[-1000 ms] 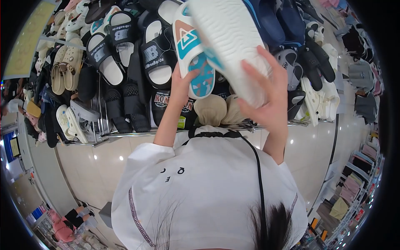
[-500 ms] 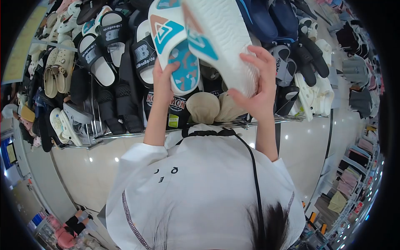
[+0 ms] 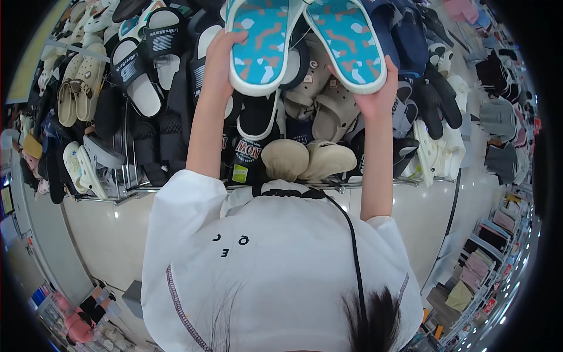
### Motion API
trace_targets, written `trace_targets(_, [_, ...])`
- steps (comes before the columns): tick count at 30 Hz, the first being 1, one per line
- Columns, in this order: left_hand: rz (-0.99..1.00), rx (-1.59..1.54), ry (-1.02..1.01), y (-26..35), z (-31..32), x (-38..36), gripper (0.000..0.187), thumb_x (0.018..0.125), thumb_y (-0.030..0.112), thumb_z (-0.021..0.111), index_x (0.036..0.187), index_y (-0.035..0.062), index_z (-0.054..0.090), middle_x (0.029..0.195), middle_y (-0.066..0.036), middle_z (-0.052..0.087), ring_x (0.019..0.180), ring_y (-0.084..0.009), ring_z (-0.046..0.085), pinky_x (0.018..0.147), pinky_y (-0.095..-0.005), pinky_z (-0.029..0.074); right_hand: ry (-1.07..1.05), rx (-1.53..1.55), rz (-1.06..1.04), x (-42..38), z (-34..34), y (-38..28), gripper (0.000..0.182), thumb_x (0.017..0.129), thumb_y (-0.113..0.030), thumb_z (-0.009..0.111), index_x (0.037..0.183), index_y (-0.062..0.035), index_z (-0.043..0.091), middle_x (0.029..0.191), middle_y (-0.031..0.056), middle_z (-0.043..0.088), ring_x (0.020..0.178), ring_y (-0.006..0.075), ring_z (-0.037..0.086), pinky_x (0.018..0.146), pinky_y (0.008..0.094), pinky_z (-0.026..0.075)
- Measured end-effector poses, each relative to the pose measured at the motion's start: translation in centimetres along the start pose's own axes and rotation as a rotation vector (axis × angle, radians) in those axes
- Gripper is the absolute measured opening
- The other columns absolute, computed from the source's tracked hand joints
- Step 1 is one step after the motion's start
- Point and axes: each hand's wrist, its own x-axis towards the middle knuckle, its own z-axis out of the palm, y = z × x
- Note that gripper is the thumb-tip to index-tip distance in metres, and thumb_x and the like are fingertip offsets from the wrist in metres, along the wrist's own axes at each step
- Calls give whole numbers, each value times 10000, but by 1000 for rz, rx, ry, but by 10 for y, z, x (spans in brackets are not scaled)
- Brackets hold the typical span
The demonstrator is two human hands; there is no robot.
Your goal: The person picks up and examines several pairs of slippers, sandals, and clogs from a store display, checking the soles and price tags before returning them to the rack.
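At the top of the head view, a pair of white slide sandals is held up, with teal insoles patterned in white and brownish orange. My left hand point(image 3: 219, 63) grips the outer heel side of the left slide point(image 3: 259, 50), its thumb over the edge. My right hand point(image 3: 378, 97) is closed round the heel of the right slide point(image 3: 350, 47), fingers partly hidden under it. The toe ends lie beyond the upper frame edge. Below the pair are taupe clogs point(image 3: 337, 111) and beige shoes point(image 3: 285, 159).
A metal rack point(image 3: 141, 190) packed with footwear spans the view. Black slides point(image 3: 138, 79) and beige clogs point(image 3: 82, 88) sit on its left, white clogs point(image 3: 427, 144) on its right. Pale tiled floor point(image 3: 111, 232) runs below. A person in pink point(image 3: 76, 325) is at lower left.
The right slide has turned from showing its white sole to showing its teal insole. Both slides now sit side by side, heels toward me, further up and slightly apart.
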Motion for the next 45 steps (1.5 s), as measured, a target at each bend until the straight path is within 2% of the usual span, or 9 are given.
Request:
trace_targets(2, [54, 147, 3, 1, -4, 15, 211, 753, 153, 546, 909, 16, 509, 852, -57, 536, 782, -149, 554, 691, -288, 470, 38, -30, -43, 14, -14, -1, 513, 862, -310, 373, 1262, 3, 301, 1279, 195, 354, 1138, 382, 391, 950, 548, 311])
trace_targets(5, [3, 275, 77, 5, -6, 28, 162, 732, 164, 578, 800, 20, 547, 761, -39, 539, 706, -127, 550, 624, -256, 457, 230, -278, -270, 27, -32, 0, 367, 837, -171, 507, 1131, 34, 427, 1128, 127, 493, 1020, 231, 508, 880, 333, 415])
trace_targets(12, [-11, 447, 9, 14, -11, 54, 213, 720, 212, 588, 829, 31, 560, 785, -43, 557, 718, -123, 549, 630, -251, 452, 354, -837, -595, 33, -33, 8, 319, 824, -180, 560, 1059, 13, 466, 1059, 120, 508, 930, 208, 525, 823, 294, 407])
trace_targets(17, [-16, 583, 32, 14, -14, 56, 272, 729, 269, 590, 882, 44, 567, 835, -48, 572, 758, -130, 553, 681, -248, 442, 566, -1804, -1426, 18, -4, 28, 276, 737, -164, 625, 969, -47, 529, 949, 109, 511, 844, 240, 502, 795, 351, 359])
trace_targets(21, [-49, 630, 26, 14, -6, 38, 368, 764, 355, 572, 968, 49, 553, 901, -54, 585, 827, -130, 559, 745, -251, 425, 33, -1876, -985, -3, -9, 78, 240, 691, -217, 662, 877, -89, 577, 994, 104, 466, 917, 260, 437, 745, 367, 347])
trace_targets(28, [-42, 540, 137, 4, -10, 2, 399, 844, 396, 458, 1067, 73, 527, 948, -33, 582, 837, -98, 557, 736, -255, 414, 165, -1836, -799, -1, -5, 113, 264, 657, -285, 696, 760, -54, 623, 836, 88, 408, 856, 261, 432, 727, 363, 357])
trace_targets(35, [115, 150, 299, -62, -13, -55, 242, 894, 271, 420, 1013, 60, 411, 739, -4, 424, 567, -44, 392, 445, -165, 298, 145, -1470, -541, 15, -29, 115, 205, 693, -192, 669, 776, -11, 618, 840, 83, 427, 705, 186, 473, 652, 297, 410])
trace_targets(40, [21, 334, 73, -95, -3, -81, 260, 831, 206, 545, 1022, 30, 547, 858, -19, 572, 726, -39, 488, 597, -171, 367, 167, -679, 49, -14, -11, 82, 122, 801, -121, 573, 864, -18, 562, 854, 33, 574, 724, 68, 546, 628, 216, 433])
trace_targets(45, [-127, 182, -120, -92, 14, -87, 249, 841, 186, 538, 1026, 19, 536, 862, -23, 594, 735, -55, 525, 616, -191, 405, 145, -729, 49, -37, -11, 73, 182, 817, -111, 562, 950, 5, 519, 799, 47, 610, 696, 78, 569, 610, 198, 435])
